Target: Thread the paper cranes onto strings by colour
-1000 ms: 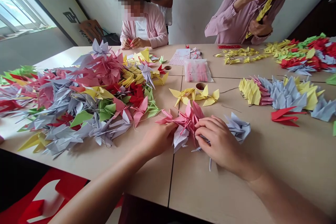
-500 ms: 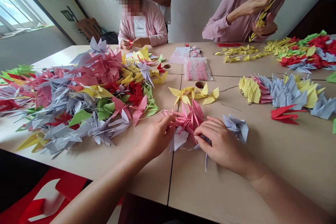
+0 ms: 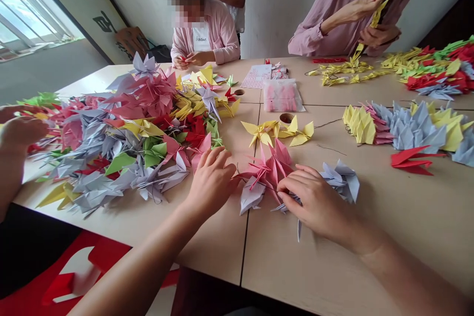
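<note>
Pink folded paper cranes point(image 3: 276, 165) lie on the table between my two hands. My left hand point(image 3: 213, 177) is just left of them, its fingers curled together; what they hold, if anything, is hidden. Pinched fingers of my right hand point(image 3: 314, 202) meet at the end of a thin dark thread point(image 3: 273, 188) running from the pink cranes. A pale lilac crane point(image 3: 252, 196) rests below the pink ones. More lilac cranes point(image 3: 342, 180) sit beyond my right hand, partly covered by it.
A big heap of mixed-colour cranes point(image 3: 122, 123) covers the left side. Yellow cranes point(image 3: 277, 131), a plastic packet point(image 3: 283, 96) and a strung row of cranes point(image 3: 411, 126) lie farther off. Another person's hands point(image 3: 24, 131) reach in at left. Co-workers point(image 3: 207, 29) sit opposite.
My left hand has moved left and up, away from the pink cranes. My right hand stays beside them. Another person's hands have come in at the left edge.
</note>
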Demonstrator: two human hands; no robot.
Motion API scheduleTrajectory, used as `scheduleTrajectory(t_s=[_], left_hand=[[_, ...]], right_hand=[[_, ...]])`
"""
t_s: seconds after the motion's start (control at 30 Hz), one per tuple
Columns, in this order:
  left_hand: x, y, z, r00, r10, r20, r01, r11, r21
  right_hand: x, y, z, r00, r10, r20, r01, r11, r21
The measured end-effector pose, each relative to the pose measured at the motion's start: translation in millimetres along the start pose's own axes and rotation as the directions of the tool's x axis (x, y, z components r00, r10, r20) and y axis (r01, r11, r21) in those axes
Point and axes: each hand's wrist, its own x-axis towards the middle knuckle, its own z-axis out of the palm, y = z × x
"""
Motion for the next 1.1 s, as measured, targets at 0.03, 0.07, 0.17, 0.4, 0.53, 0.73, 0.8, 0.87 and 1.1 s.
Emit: scheduleTrajectory(t_s=[0.03,0.07,0.17,0.4,0.53,0.73,0.8,0.87,1.1], left_hand=[[-1,-1,-0.6,1.0,0.016,0.002,-0.016,1.0,-0.026],[-2,-1,-1.3,1.0,0.022,0.014,-0.021,0.999,-0.047],[-7,3,-4.9,0.998,-0.011,0.067,0.016,0.997,-0.075],[-12,14,-15.7,0.921,-0.056,0.385,0.231,0.875,-0.425],[-1,10,-9.3,0.879,-0.039,0.475,0.294,0.829,-0.477],[18,13,-2.1,0.869,-0.008,0.494,0.252,0.868,-0.428],[21,16,0.1,0.862,0.01,0.506,0.244,0.868,-0.432],[24,19,3.3,0.856,0.006,0.517,0.239,0.882,-0.407],[21,15,7.5,0.887,-0.064,0.457,0.293,0.844,-0.45]], right_hand=[[0,1,0,1.0,-0.003,-0.006,0.003,1.0,-0.004],[0,1,1,1.0,-0.005,-0.012,0.005,1.0,-0.008],[-1,3,2,1.0,-0.009,-0.018,0.009,1.0,-0.014],[-2,4,4,1.0,0.002,0.001,-0.002,1.0,-0.008],[-2,4,4,1.0,-0.012,-0.003,0.012,1.0,-0.008],[-2,3,3,0.999,0.026,0.021,-0.026,1.0,0.004],[-2,3,2,0.999,0.032,0.028,-0.032,0.999,0.006],[-2,3,2,0.999,0.038,0.037,-0.038,0.999,0.006],[-1,3,0,0.999,0.043,0.031,-0.043,0.999,0.002]])
